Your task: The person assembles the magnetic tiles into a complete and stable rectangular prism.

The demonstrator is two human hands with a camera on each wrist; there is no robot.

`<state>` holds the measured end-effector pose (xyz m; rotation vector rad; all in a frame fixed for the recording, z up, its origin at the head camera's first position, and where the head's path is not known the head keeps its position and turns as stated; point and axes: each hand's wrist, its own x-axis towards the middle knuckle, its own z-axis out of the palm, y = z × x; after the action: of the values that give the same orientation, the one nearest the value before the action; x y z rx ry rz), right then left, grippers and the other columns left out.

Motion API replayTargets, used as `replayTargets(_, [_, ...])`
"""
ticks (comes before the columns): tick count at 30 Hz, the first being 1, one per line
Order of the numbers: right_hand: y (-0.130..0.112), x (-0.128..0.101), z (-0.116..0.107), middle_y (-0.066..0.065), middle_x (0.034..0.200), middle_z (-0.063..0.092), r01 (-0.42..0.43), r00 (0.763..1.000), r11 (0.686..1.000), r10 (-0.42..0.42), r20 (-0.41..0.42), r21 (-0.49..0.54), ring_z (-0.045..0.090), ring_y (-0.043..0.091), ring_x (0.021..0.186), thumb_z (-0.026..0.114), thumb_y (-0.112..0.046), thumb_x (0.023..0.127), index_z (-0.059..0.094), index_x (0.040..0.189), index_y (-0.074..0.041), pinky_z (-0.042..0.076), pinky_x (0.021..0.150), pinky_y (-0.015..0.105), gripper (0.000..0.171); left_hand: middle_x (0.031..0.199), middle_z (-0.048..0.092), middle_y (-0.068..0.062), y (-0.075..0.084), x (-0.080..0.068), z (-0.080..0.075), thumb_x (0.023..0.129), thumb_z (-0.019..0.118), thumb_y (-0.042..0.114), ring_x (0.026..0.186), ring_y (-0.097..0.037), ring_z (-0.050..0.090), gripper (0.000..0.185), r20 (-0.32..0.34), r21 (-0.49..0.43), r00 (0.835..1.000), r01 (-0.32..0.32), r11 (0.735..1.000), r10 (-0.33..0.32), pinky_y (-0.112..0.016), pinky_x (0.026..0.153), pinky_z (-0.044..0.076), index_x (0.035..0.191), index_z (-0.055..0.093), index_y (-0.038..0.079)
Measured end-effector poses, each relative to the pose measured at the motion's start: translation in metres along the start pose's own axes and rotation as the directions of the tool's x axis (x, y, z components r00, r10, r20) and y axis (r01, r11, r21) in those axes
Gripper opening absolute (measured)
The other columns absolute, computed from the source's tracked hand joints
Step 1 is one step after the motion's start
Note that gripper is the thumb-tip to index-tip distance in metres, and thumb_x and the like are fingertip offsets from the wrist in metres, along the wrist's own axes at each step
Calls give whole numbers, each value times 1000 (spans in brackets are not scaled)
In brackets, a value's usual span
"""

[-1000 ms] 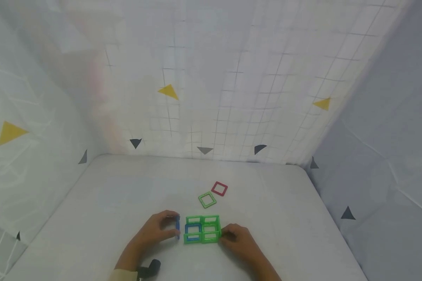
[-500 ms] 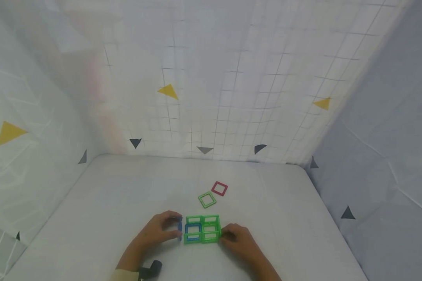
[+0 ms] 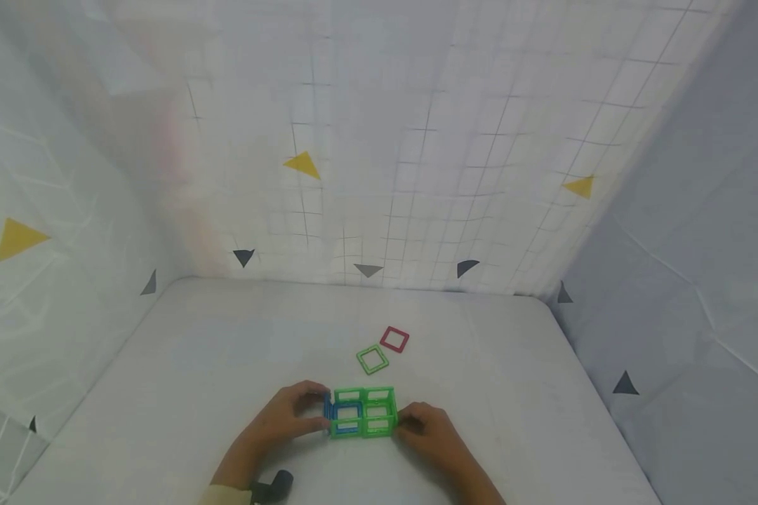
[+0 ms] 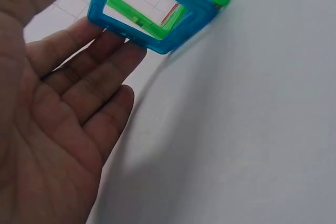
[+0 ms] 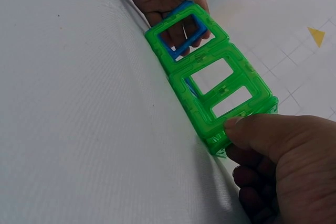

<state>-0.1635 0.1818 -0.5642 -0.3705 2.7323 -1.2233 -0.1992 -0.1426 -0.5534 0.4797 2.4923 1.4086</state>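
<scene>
Head view: green tile block [image 3: 363, 412] on tabletop [image 3: 164, 393], left hand [image 3: 286, 415] at its left end, right hand [image 3: 426, 429] at right.
Left wrist: fingers [image 4: 100, 64] straight, tips against blue tile [image 4: 152, 17]; thumb grip possibly hidden.
Right wrist: thumb and fingers [image 5: 262, 135] pinch block's near end.

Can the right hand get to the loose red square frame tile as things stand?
Probably yes, once freed: the right hand grips the green and blue tile structure, but bare table lies between it and the red square frame tile.
</scene>
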Motion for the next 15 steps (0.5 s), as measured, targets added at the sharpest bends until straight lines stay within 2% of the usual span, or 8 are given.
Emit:
replayTargets(5, [0, -1, 0, -20, 95, 66, 3, 1000, 1000, -3, -7, 2, 60, 4, 94, 74, -29, 87, 71, 99, -31, 55, 88, 31, 13, 124, 66, 7, 2, -1, 0, 78, 82, 44, 125, -23, 58, 57, 11, -8, 999, -45, 999, 45, -56, 113, 39, 126, 62, 20])
replayTargets(15, [-2, -1, 0, -20, 95, 66, -3, 1000, 1000, 3, -10, -5, 61, 4, 94, 75, -29, 86, 71, 99, -30, 55, 89, 33, 13, 126, 66, 9, 3, 0, 0, 80, 81, 45, 127, -21, 57, 58, 32, -9, 998, -46, 999, 46, -55, 114, 37, 128, 61, 20])
